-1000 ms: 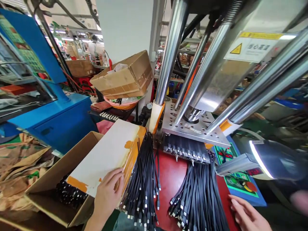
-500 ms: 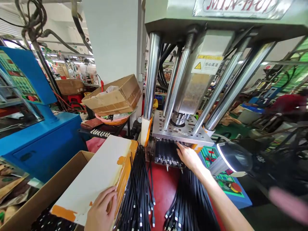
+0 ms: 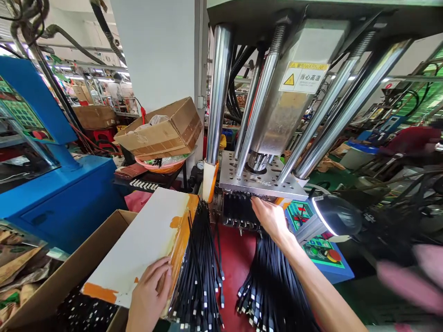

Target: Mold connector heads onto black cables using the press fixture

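Black cables (image 3: 236,208) fill the metal fixture (image 3: 241,225) beside your right hand (image 3: 273,221); a loose bundle (image 3: 199,276) lies beside your left hand (image 3: 148,290), fingers curled. I cannot tell either grip.

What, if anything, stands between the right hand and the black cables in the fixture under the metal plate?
Nothing visible stands in between. The right hand reaches in from the right, its fingertips by the black cables in the fixture. The metal plate is above, not between. Actual contact, I cannot tell.
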Tool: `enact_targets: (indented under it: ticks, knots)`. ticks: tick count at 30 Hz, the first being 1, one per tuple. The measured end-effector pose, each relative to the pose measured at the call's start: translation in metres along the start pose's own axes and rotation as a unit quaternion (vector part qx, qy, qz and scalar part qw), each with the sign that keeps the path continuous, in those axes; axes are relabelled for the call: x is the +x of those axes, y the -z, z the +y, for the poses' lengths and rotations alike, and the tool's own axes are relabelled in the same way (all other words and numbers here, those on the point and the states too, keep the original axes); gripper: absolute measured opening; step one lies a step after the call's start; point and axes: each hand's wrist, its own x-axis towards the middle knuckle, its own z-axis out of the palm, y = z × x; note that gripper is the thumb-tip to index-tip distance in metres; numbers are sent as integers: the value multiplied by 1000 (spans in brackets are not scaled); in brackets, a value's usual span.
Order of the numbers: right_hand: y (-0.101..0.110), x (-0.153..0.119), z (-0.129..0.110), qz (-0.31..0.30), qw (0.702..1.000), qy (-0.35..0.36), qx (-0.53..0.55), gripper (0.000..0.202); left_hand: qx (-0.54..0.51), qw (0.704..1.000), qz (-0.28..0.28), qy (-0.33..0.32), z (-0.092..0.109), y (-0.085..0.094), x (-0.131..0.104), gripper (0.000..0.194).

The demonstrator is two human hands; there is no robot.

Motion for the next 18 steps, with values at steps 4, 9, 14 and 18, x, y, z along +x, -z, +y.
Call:
enact_targets:
  ticks: [4,9,14,18]
  knots:
    - [83,-60,1,159,985,30,54,35,-66,996,-65,16,14,16,18,27]
    - [161,-89,-14,171,963,96,187,28,-237,946,-219,6,65,24,56,75]
    - [150,-119,-49,37,945,105,309,26,-556,667,-490,75,133,-14,24,96]
    - [138,-140,-68,8,939,80,334,26,-660,514,-530,142,175,-49,-27,90]
